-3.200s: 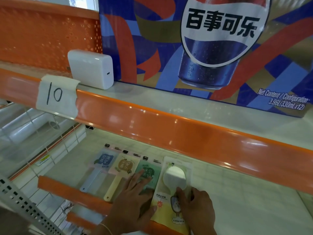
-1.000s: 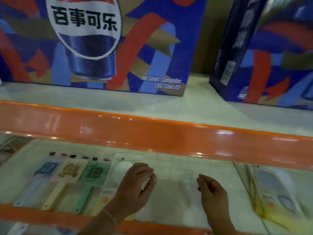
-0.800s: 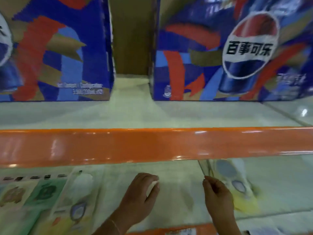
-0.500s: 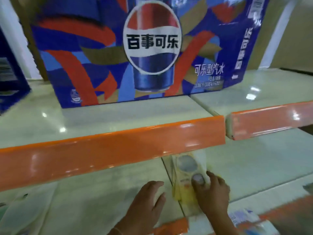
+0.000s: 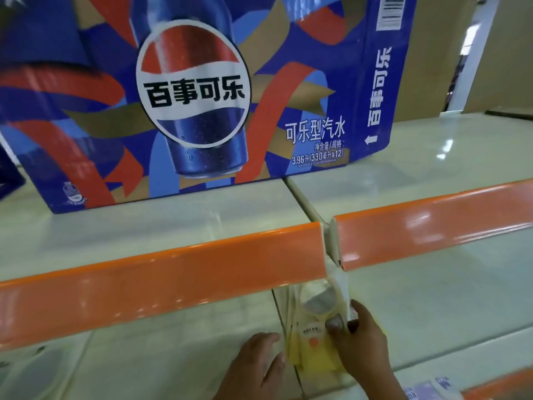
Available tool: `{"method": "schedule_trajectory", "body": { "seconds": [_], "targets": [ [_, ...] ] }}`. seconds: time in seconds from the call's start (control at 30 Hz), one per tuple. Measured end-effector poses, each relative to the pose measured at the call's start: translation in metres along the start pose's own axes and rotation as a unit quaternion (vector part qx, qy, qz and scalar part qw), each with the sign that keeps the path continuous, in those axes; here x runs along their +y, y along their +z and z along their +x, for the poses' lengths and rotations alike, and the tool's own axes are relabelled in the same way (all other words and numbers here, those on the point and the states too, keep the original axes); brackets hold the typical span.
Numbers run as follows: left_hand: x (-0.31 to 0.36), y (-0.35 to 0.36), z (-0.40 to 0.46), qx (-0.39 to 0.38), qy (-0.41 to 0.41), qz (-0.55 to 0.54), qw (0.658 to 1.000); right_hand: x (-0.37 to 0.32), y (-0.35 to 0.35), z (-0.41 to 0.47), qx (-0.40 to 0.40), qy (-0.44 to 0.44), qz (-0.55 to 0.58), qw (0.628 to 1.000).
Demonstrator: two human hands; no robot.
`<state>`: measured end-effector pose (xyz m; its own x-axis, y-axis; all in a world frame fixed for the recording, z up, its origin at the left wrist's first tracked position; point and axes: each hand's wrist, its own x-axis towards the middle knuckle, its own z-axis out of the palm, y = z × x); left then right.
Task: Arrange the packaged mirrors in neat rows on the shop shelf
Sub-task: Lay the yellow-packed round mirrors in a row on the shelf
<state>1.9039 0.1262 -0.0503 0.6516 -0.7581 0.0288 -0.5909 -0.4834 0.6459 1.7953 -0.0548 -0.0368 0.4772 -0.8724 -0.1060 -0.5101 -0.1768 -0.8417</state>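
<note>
Just under the orange shelf lip (image 5: 161,272), the right hand (image 5: 360,345) pinches the top yellow mirror packet (image 5: 314,321); left hand (image 5: 256,368) rests flat beside. Slippery packets beneath could slide askew.

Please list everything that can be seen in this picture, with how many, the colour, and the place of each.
cola carton: one whole, blue with red and gold; upper shelf, left. An edge of a second at far left.
shelf edge strips: two, orange; front of upper shelf.
packaged mirrors: small stack, count unclear, yellow; lower shelf, under the strip joint.
purple packets: count unclear; bottom right corner.
left hand: one, open; beside the stack.
right hand: one; thumb and fingers pinching the top package.
</note>
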Motion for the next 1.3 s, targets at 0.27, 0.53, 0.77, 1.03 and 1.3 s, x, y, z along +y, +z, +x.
{"method": "schedule_trajectory", "body": {
  "seconds": [0.27, 0.53, 0.77, 1.03, 1.3],
  "targets": [
    [0.008, -0.004, 0.008, 0.014, -0.143, -0.205, 0.968, -0.006, -0.005, -0.015, -0.137, 0.003, 0.197, 0.971],
    [0.004, -0.042, 0.012, 0.083, -0.334, -0.469, 0.814, -0.029, 0.025, -0.063, -0.275, -0.006, 0.183, 0.944],
    [-0.037, -0.071, -0.016, 0.075, -0.345, -0.318, 0.880, -0.048, 0.066, -0.078, -0.298, 0.042, 0.167, 0.939],
    [-0.087, -0.132, -0.066, 0.042, -0.313, -0.296, 0.901, -0.074, 0.138, -0.112, -0.327, 0.004, 0.097, 0.940],
    [-0.167, -0.175, -0.117, 0.182, -0.199, -0.075, 0.960, -0.106, 0.201, -0.148, -0.260, -0.045, 0.042, 0.964]
  ]
}}
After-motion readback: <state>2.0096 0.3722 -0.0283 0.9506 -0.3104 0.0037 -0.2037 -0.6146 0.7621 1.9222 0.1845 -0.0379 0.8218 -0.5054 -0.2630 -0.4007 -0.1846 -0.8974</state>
